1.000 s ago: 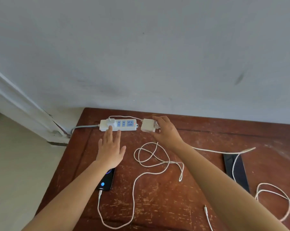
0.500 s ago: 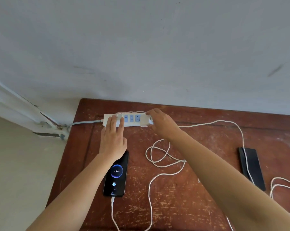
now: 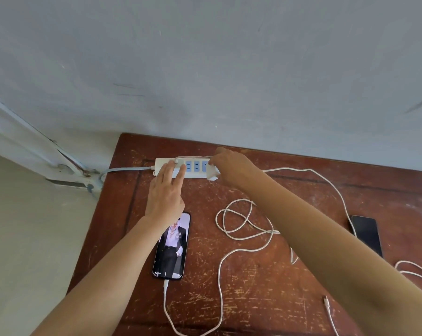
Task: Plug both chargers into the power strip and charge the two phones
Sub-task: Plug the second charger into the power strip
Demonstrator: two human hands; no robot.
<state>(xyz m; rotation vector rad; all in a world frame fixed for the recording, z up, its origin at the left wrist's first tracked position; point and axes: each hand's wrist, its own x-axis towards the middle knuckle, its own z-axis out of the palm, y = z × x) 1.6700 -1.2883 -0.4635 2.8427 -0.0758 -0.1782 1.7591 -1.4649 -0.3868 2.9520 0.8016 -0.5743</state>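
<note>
The left hand (image 3: 165, 197) lies flat, fingers spread, holding down the power strip (image 3: 180, 168) at the far edge of the table (image 3: 265, 299). The right hand (image 3: 231, 168) is closed around the white charger (image 3: 212, 175) at the strip's right end; push it straight in, strip held steady

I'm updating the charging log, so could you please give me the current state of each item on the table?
Power strip: flat on the table, left hand pressing it down.
Second charger: in the right hand at the strip's right end; seating not visible.
Left phone: screen lit, cable plugged in.
Right phone: screen dark, no plug visible.
Loose cable end: lying free, unconnected.
</note>
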